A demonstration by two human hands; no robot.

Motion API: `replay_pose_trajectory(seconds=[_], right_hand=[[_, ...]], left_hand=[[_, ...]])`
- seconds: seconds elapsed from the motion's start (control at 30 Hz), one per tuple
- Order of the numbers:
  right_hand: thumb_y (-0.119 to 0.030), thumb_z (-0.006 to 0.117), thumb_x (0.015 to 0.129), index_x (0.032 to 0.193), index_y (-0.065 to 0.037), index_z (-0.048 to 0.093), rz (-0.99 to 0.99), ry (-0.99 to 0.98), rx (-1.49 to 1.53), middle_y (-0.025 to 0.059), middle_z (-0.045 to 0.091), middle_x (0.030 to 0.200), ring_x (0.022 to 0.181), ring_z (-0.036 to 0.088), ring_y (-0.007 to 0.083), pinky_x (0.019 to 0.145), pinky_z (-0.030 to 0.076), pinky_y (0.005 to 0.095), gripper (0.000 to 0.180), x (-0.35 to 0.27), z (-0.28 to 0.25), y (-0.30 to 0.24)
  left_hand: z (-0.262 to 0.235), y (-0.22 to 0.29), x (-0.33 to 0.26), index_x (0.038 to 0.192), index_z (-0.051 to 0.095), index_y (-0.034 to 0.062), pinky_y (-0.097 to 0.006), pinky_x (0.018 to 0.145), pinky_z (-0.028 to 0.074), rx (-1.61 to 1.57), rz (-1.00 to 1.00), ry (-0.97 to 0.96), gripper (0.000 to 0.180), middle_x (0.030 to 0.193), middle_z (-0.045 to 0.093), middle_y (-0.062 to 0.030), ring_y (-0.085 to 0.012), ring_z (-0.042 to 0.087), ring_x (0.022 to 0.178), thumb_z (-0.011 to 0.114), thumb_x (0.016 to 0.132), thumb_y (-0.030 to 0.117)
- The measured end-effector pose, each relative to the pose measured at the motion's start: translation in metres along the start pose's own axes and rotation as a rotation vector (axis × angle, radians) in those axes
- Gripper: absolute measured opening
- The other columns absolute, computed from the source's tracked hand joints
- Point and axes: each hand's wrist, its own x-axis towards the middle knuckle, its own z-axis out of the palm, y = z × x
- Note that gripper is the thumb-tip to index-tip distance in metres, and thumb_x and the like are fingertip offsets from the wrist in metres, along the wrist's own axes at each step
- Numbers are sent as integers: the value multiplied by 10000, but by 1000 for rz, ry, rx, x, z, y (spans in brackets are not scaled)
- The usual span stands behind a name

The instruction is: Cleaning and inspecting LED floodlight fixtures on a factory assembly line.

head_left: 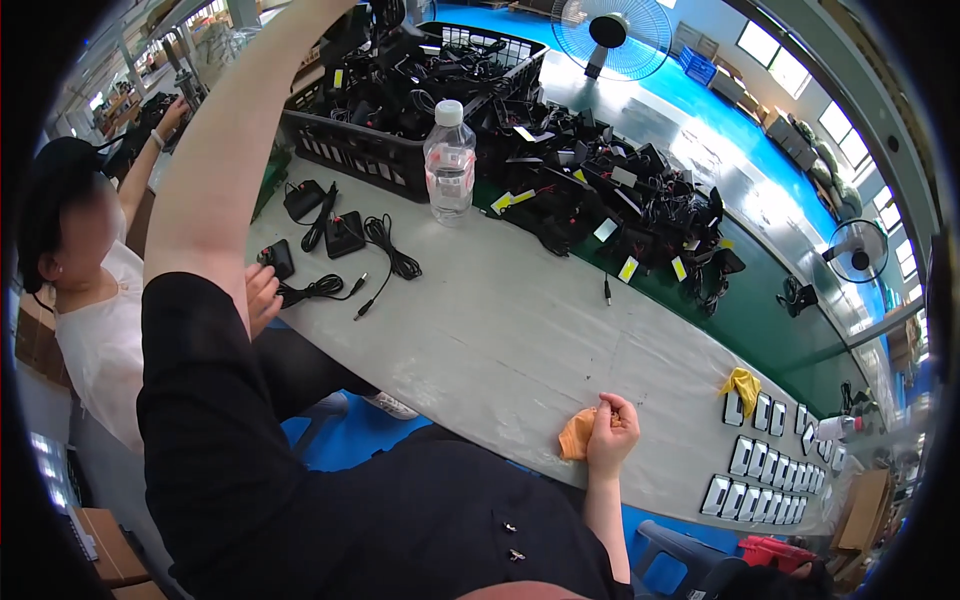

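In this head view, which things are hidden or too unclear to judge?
- Left hand: hidden past the black crate at the top edge.
- Orange cloth: partly covered by the right hand.
- White items at the right: too small and warped by the fisheye rim.

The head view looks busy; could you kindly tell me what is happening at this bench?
The person's left arm reaches up into the black crate of black adapters and cables; the left hand itself is hidden at the top edge. The right hand rests on the grey table, closed on an orange cloth. A water bottle stands nearby.
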Motion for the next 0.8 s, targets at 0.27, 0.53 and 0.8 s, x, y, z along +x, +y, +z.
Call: replay_pose_trajectory(seconds=[0.27, 0.53, 0.8], right_hand=[[-82, 562, 919, 991, 8, 642, 281, -32, 362, 2, 582, 823, 749, 535, 69, 668, 450, 218, 140, 0, -36, -10], [-127, 523, 945, 1049, 26, 603, 407, 73, 808, 33, 573, 787, 668, 571, 105, 602, 501, 246, 202, -24, -114, -50], [-207, 470, 968, 1156, 4, 565, 585, -17, 1151, 125, 641, 954, 746, 653, 220, 625, 555, 332, 298, -53, -138, -25]], left_hand=[[-100, 169, -26, 908, 548, -20, -356, 620, 437, -670, 60, -174, 211, 697, 553, -141, -226, 560, 661, 462, 934, 170], [-36, 344, -194, 949, 615, 16, -443, 690, 494, -920, 329, -756, 369, 834, 644, -178, -360, 625, 809, 510, 938, 369], [-56, 336, -257, 1138, 603, 39, -372, 867, 460, -936, -126, -798, 427, 1105, 605, -158, -296, 594, 1002, 565, 912, 400]])
